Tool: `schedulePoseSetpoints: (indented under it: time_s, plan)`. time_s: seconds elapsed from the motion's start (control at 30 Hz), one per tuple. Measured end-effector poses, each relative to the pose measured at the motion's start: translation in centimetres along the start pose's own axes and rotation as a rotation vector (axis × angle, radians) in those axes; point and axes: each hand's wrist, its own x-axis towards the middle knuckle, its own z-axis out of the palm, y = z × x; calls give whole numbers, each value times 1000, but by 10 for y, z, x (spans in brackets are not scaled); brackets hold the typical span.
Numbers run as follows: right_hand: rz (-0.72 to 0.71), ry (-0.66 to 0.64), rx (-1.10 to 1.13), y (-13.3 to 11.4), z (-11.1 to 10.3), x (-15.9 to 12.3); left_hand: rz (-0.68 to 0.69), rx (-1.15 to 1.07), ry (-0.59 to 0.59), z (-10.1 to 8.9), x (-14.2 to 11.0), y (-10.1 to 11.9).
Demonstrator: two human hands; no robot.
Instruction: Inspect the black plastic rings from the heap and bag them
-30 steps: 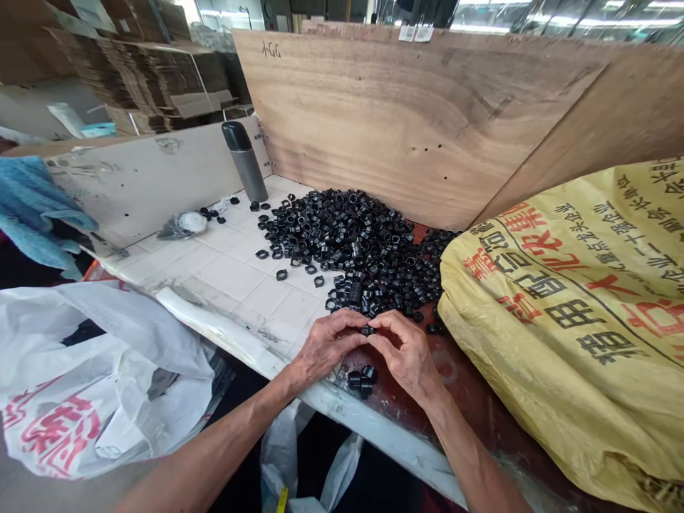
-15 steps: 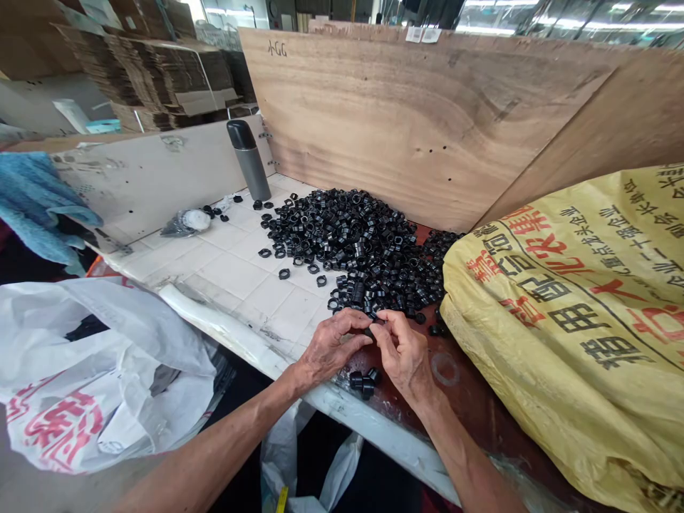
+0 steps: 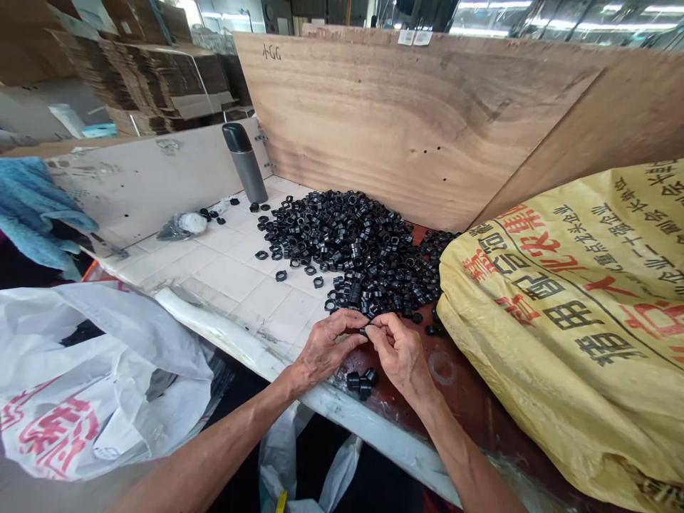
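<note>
My left hand (image 3: 332,343) and my right hand (image 3: 396,350) meet fingertip to fingertip near the table's front edge. Between them they pinch a small black plastic piece (image 3: 364,329), mostly hidden by the fingers. Just beyond the fingers spreads a large heap of black plastic ring nuts (image 3: 347,239), with a few loose ones on the white tiles to its left. Below my hands, close to the edge, lies a small cluster of black plastic fittings (image 3: 363,383).
A yellow printed sack (image 3: 566,306) bulges over the table's right side. A grey flask (image 3: 246,164) stands at the back left, near a small clear bag (image 3: 184,225). Wooden boards (image 3: 417,121) wall the back. A white plastic bag (image 3: 107,356) hangs at the left front.
Both hands stay together at the same place, with the fingertips slightly closer around the small black piece. The whole view has shifted a little; the heap looks unchanged.
</note>
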Motion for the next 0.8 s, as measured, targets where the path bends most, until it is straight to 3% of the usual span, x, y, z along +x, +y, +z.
schedulePoseSetpoints:
  time_s: [0.13, 0.27, 0.37, 0.47, 0.57, 0.8]
  plan:
    - [-77, 53, -159, 10, 5, 1, 61, 16, -30, 1, -1, 0]
    - [-82, 104, -128, 8, 1, 2, -11, -52, -32, 1, 1, 1]
    - [-129, 34, -17, 1, -7, 3, -88, -94, 2, 1, 3, 2]
    - [-174, -15, -46, 0, -10, 3, -104, -94, 53, 0, 4, 3]
    - [-139, -19, -95, 4, -9, 2, -85, -67, 62, 0, 4, 2]
    - [0, -21, 25, -4, -11, 0, -119, -56, 89, -1, 2, 0]
